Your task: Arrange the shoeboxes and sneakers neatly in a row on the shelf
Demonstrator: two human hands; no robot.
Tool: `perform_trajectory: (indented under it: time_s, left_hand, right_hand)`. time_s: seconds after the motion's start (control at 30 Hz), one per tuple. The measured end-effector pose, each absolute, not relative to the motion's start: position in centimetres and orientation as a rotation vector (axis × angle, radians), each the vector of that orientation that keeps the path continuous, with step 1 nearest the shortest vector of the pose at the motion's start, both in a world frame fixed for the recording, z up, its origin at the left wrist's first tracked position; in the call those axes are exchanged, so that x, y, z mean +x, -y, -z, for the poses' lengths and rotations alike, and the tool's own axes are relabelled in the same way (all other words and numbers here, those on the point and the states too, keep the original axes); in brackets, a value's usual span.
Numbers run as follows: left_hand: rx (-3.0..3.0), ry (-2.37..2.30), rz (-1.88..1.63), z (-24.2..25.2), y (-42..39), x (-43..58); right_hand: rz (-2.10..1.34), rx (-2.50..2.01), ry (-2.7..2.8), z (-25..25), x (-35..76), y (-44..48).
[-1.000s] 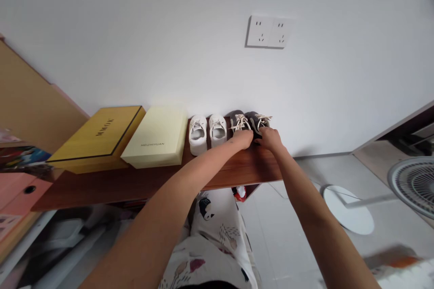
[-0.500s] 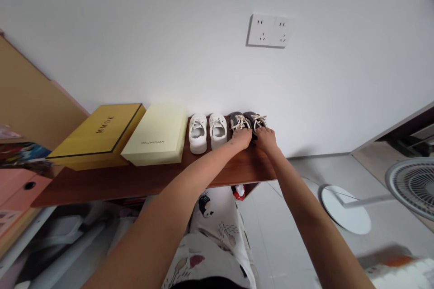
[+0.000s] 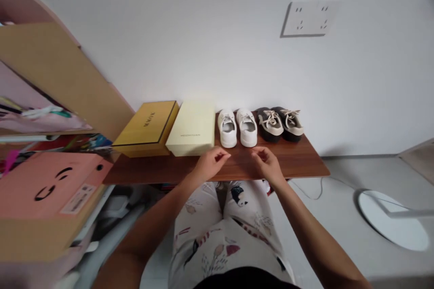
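Note:
A pair of white shoes (image 3: pixel 227 128) stands side by side on the brown wooden shelf (image 3: pixel 135 171), heels toward me. Right of them is a pair of dark and beige shoes (image 3: pixel 271 124) with cream laces. My left hand (image 3: pixel 210 163) hovers over the shelf's front part, near the pale yellow box's corner and the left white shoe's heel. Its fingers are loosely bent, with nothing in them. Just before the right white shoe's heel is my right hand (image 3: pixel 267 162), fingers half curled, thumb and forefinger apart, holding nothing.
A pale yellow box (image 3: pixel 191 126) and a darker yellow box (image 3: pixel 147 124) lie left of the shoes against the wall. A pink box (image 3: pixel 50 180) sits at the left. A socket plate (image 3: pixel 305 19) is on the wall; a round white base (image 3: pixel 391 221) stands on the floor.
Both hands have let go of the dark shoes and drawn back and left, in front of the white shoes. The view has swung left, showing more of the pink box.

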State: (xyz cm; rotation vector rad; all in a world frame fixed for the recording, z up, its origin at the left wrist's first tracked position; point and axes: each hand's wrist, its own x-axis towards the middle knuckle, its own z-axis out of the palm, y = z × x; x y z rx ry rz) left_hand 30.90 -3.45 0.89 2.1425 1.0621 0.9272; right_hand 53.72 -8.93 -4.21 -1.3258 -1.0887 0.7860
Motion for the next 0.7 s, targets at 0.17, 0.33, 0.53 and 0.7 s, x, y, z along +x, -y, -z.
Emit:
perform_trajectory:
  time_s: [0.17, 0.33, 0.53, 0.7]
  left_hand:
    - [1.376, -1.452, -1.479, 0.6, 0.8, 20.6]
    - [0.617, -1.474, -1.729, 2.1, -1.3, 12.1]
    - [0.268, -1.466, -1.632, 1.0, -4.4, 6.5]
    - [0.117, -1.49, -1.56, 0.1, -7.9, 5.2]
  right_hand:
    - [-1.342, -1.13, 0.743, 3.1, 42.5, 7.5]
    - [-1.585, -1.027, 0.278, 2.0, 34.1, 4.7]
    - [-1.345, -1.036, -0.112, 1.6, 29.2, 0.6]
    - [-1.095, -1.12, -0.106, 1.3, 27.8, -1.4]
